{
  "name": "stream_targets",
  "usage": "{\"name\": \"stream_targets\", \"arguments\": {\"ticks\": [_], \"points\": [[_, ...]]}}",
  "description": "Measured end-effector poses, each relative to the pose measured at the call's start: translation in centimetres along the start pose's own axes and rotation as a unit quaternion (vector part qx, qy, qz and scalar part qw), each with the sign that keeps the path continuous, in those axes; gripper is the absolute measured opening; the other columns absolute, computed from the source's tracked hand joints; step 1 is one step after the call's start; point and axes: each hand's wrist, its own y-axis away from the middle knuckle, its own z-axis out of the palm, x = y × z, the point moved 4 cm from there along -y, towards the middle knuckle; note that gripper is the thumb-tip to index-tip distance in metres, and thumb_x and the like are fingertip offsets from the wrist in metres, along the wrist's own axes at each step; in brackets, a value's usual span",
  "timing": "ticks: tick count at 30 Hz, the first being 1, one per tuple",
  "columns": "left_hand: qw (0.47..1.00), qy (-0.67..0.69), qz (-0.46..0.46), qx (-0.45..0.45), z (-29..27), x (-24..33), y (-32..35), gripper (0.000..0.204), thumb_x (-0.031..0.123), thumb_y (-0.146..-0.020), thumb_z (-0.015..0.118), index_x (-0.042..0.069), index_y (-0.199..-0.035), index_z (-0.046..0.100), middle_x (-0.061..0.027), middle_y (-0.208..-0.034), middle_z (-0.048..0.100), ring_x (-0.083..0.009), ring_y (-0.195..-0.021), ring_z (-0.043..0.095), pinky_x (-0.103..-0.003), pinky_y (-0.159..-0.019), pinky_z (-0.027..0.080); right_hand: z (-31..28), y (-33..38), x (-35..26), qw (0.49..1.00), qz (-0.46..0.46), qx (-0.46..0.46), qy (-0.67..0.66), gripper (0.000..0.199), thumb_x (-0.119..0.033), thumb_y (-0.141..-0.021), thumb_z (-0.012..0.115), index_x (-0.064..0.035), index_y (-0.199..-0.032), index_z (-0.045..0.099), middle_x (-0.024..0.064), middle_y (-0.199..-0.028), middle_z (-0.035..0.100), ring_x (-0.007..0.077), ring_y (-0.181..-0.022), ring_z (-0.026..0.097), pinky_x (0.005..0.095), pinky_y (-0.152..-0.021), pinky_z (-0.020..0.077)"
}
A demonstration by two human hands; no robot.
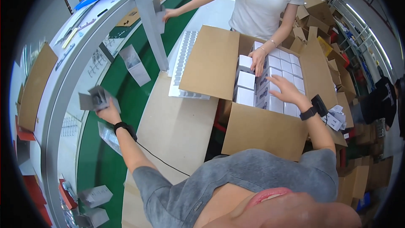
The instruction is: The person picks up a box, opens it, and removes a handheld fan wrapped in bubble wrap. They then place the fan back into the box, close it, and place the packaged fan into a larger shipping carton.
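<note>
The small grey box point(96, 98) sits pinched in my left hand point(109, 112), the fingers closed around its lower edge so that it stands up above the knuckles, out over the green belt point(126, 84) and well apart from everything I am packing. My right hand point(286, 89) lies flat and spread, fingers released, resting on top of the white boxes point(270, 82) packed in rows inside the big cardboard carton point(261, 131); nothing is gripped there. Just beyond my right fingertips, a co-worker's hand point(257, 59) presses on the same rows from the far side, and that person's other hand point(170, 14) reaches toward the grey post point(147, 21). Below my left fingers, a clear plastic sleeve point(110, 137) lies on the belt, and further out a flat tray of small parts point(184, 65) rests beside the carton's open flap point(213, 61). My worry, as I judge it, is the grey box: it is held by one edge only, at arm's length, and a loose pinch could let it tip out onto the belt. The two hands crowding the carton could also bump and knock a row of white boxes crooked. I cannot make out whether the grey box is closed or open, since it is blurred. The carton's near wall hides the lower layers, and my own shoulder and chin cover the foreground, so the table edge near me is out of sight.
</note>
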Motion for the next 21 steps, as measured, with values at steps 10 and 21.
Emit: {"name": "stream_targets", "arguments": {"ticks": [10, 21], "points": [[0.974, -0.179, -0.139, 0.024, -4.6, -2.1, 2.8, 0.079, 0.035, -0.07, 0.071, -0.01, -0.123, 0.033, -0.0248, -0.122, 0.041, -0.0364, -0.107, 0.045, -0.041, -0.096, 0.032, 8.4, -3.1, 0.3, 0.994, -0.009, -0.103, 0.025, 0.066, -0.042, -0.078, 0.058, -0.007, -0.129, 0.036, 0.0263, -0.133, 0.03, 0.0419, -0.119, 0.035, 0.0425, -0.098, 0.0305], [0.883, 0.171, 0.197, -0.391, -11.0, 19.6, 21.8, 0.02, 0.003, -0.073, 0.061, 0.002, -0.093, 0.057, -0.0137, -0.1, 0.056, -0.0268, -0.09, 0.054, -0.032, -0.072, 0.046, 8.0, -3.2, -2.8, 0.985, -0.13, -0.112, 0.011, 0.058, -0.034, -0.07, 0.065, -0.0018, -0.114, 0.047, 0.0192, -0.117, 0.043, 0.0356, -0.105, 0.045, 0.0395, -0.085, 0.0411]]}}
